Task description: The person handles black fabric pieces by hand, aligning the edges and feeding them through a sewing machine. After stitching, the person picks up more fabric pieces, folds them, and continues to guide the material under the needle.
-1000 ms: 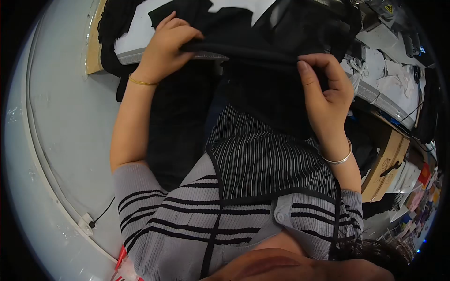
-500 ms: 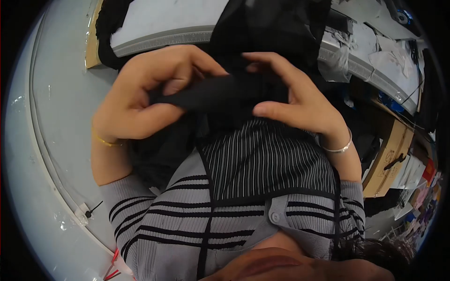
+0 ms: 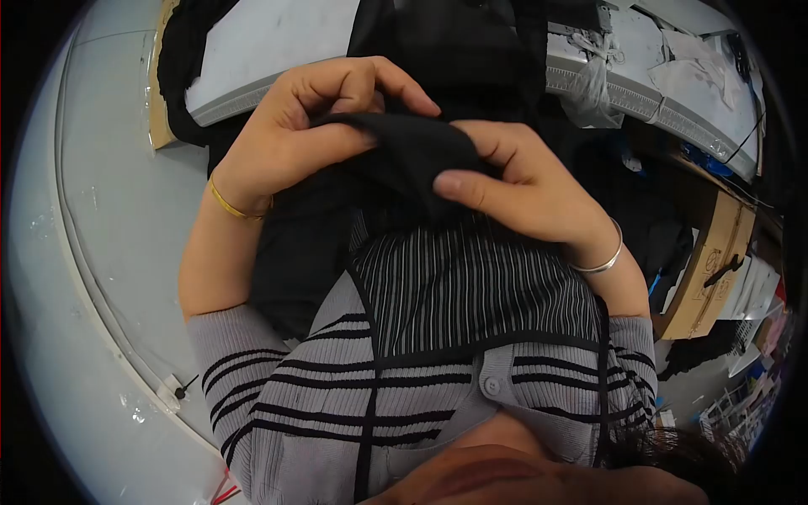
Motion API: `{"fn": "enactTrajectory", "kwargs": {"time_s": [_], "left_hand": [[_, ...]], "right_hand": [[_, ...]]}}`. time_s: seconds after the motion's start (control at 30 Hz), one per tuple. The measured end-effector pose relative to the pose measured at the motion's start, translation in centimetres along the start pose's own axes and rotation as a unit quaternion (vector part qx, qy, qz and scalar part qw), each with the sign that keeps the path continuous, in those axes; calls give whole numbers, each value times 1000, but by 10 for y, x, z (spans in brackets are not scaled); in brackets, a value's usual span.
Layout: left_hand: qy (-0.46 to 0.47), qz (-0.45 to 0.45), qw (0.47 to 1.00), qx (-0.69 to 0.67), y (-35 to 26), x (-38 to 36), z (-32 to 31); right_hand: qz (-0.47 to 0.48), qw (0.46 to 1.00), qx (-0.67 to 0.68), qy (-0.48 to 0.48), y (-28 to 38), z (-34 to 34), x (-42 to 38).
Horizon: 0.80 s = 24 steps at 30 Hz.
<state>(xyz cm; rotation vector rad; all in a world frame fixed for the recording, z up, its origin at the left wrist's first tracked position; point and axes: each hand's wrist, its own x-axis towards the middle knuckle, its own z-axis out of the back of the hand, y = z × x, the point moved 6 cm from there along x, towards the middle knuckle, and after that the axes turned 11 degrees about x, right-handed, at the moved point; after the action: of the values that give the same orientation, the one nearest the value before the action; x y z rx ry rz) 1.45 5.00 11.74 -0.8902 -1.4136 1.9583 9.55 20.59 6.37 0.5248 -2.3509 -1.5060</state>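
Both my hands hold a piece of black cloth (image 3: 418, 151) in front of my striped apron. My left hand (image 3: 324, 126) is closed on its left part, thumb along the lower side and fingers curled above. At the right end, my right hand (image 3: 513, 181) pinches the cloth between thumb and fingers, the thumb lying on top. Between the hands the cloth is folded over, with a raised upper edge. More black fabric (image 3: 295, 252) hangs over my lap beneath. How the held cloth joins it is hard to make out in the dark.
Ahead is a pale work table (image 3: 278, 50) with a ruler strip (image 3: 223, 105) along its edge and black fabric (image 3: 438, 50) draped across it. A clear plastic bag (image 3: 593, 97) hangs from the edge. A cardboard box (image 3: 715, 265) stands to the right.
My right hand has closed from a looser, more open shape onto the cloth. Both hands have come closer together, and the cloth between them is now folded over.
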Motion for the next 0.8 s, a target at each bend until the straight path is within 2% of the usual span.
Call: {"fn": "enactTrajectory", "kwargs": {"time_s": [0.03, 0.1, 0.13, 0.17, 0.2, 0.23, 0.27, 0.3, 0.37, 0.4, 0.47, 0.5, 0.57, 0.6, 0.63, 0.67, 0.7, 0.8], "left_hand": [[0, 3, 1000, 0, 3, -3, 4], [90, -6, 996, -22, 13, -13, -3], [119, -44, 990, -58, 18, -15, -9], [119, -42, 990, -62, 21, -15, -14], [124, 13, 979, -160, 25, -13, -23], [128, 65, 956, -255, 29, -14, -29], [127, 64, 956, -257, 27, -14, -29], [114, 70, 962, -237, 26, -14, -26], [89, 86, 973, -197, 25, -12, -20], [89, 85, 972, -199, 28, -13, -16], [169, 98, 979, -63, 36, -19, -12], [187, 123, 974, -40, 33, -22, -17], [270, 100, 955, -76, 30, -29, -28], [261, 43, 962, -66, 22, -23, -32], [260, 45, 962, -68, 16, -21, -39], [247, 101, 955, -127, 13, -21, -44], [232, 156, 942, -184, 14, -22, -47], [208, 198, 948, -141, 29, -27, -42]], "right_hand": [[-13, 999, 32, -29, 1, 5, 1], [-9, 1000, 10, 0, 11, 15, 4], [-25, 1000, -1, -10, 17, 14, 5], [-43, 999, -11, -20, 19, 14, 5], [-47, 999, -8, -20, 18, 12, 7], [-28, 993, -108, -34, 20, 10, 10], [-8, 977, -207, -46, 22, 9, 11], [-8, 977, -209, -44, 17, 9, 14], [203, 926, -304, -97, 33, 14, 11], [202, 926, -304, -96, 34, 16, 10], [152, 959, -214, -106, 32, 23, 9], [151, 959, -214, -107, 34, 20, 7], [39, 987, -140, -65, 24, 11, 8], [37, 988, -138, -66, 25, 10, 10], [34, 985, -167, -22, 24, 4, 12], [31, 980, -196, 22, 24, -2, 14], [31, 980, -197, 24, 26, -3, 14], [86, 982, -160, -55, 39, 13, 10]]}}
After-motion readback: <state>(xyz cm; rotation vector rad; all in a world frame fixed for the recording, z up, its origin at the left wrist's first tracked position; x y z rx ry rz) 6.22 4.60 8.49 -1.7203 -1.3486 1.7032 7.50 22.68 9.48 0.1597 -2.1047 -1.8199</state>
